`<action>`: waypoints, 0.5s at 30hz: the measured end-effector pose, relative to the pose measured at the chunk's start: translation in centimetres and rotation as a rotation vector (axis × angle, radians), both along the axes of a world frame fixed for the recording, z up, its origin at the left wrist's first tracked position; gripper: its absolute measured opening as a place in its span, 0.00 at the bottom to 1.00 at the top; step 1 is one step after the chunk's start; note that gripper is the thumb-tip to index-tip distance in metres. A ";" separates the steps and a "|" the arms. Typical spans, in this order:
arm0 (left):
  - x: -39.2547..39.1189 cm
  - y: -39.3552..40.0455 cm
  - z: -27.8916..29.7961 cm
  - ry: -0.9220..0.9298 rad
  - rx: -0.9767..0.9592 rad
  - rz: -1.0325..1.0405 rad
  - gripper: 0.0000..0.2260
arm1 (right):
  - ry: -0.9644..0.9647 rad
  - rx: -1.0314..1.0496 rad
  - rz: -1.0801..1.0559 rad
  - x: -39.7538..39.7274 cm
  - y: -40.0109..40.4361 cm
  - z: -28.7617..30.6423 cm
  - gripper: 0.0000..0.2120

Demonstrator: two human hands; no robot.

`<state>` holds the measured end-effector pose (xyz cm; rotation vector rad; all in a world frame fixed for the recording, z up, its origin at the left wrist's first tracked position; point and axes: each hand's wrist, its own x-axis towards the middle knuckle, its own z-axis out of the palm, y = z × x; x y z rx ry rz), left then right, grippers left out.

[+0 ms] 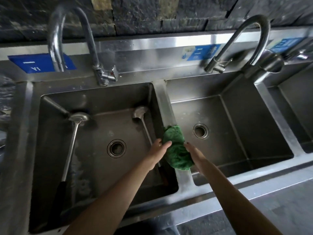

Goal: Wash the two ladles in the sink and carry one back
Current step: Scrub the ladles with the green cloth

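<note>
Two steel ladles lie in the left basin [50, 133]. One ladle [72, 143] rests along its left side, bowl at the back, dark handle toward me. The other ladle [144, 122] leans against the right wall, its handle running under my left hand. A crumpled green cloth [176, 150] sits on the divider between the basins. My left hand [159, 150] touches the cloth's left edge with fingers extended. My right hand [194, 153] presses against its right side. Whether either hand grips the cloth is unclear.
A curved faucet [74, 39] stands behind the left basin, another faucet [250, 43] behind the middle basin [237, 133]. Each basin has a round drain. A third basin [298, 106] shows at the right edge. Blue labels line the backsplash below a dark stone wall.
</note>
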<state>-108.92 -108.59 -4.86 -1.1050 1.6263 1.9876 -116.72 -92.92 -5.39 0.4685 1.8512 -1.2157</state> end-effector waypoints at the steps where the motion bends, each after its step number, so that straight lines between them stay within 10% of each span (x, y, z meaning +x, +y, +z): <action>1: -0.2 0.2 -0.1 -0.029 0.026 -0.018 0.17 | -0.076 -0.049 -0.043 0.0 0.1 -0.1 0.19; 15: -0.7 -1.5 2.0 0.072 0.107 0.028 0.11 | -0.301 -0.363 -0.326 -3.4 3.7 1.1 0.17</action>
